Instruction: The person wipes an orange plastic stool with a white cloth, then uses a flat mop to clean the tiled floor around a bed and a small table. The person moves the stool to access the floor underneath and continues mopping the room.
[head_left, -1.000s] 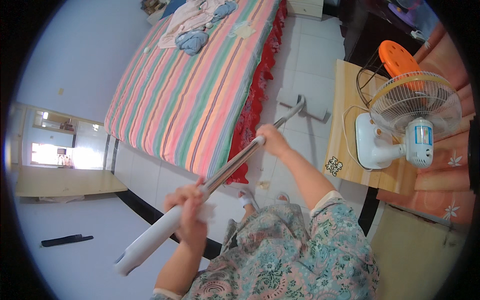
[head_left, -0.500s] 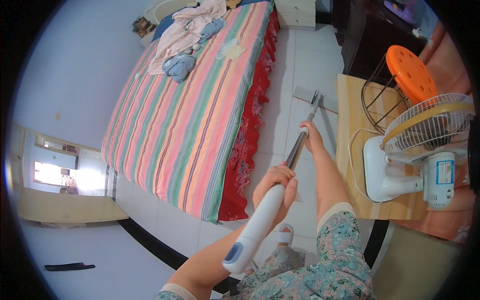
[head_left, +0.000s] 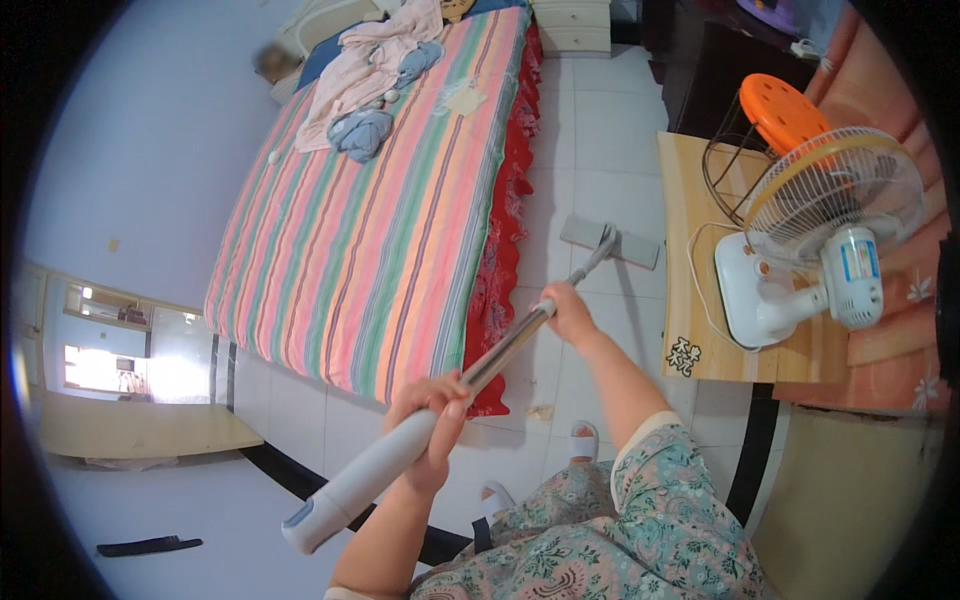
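A flat mop [head_left: 505, 352] with a thick pale grey grip and a metal pole runs slantwise across the view. My left hand [head_left: 428, 418] is wrapped round the pole at the upper end of the grip. Farther down the pole, my right hand [head_left: 570, 314] closes round it. The wide grey mop head [head_left: 635, 250] lies on the white tiled floor [head_left: 600, 120], between the bed and a low wooden table. The grip's butt end points toward the lower left, past my left forearm.
A bed [head_left: 350, 270] with a striped sheet and red skirt stands to the left, with rumpled clothes [head_left: 362, 135] on it. At right, the wooden table [head_left: 690, 210] bears a white fan [head_left: 775, 290] and an orange-topped stool [head_left: 785, 112]. White drawers [head_left: 575, 30] stand at the back.
The mop head has slid nearer to me and slightly left. Both hands have shifted left and toward me with the pole, and the grip's end has swung left.
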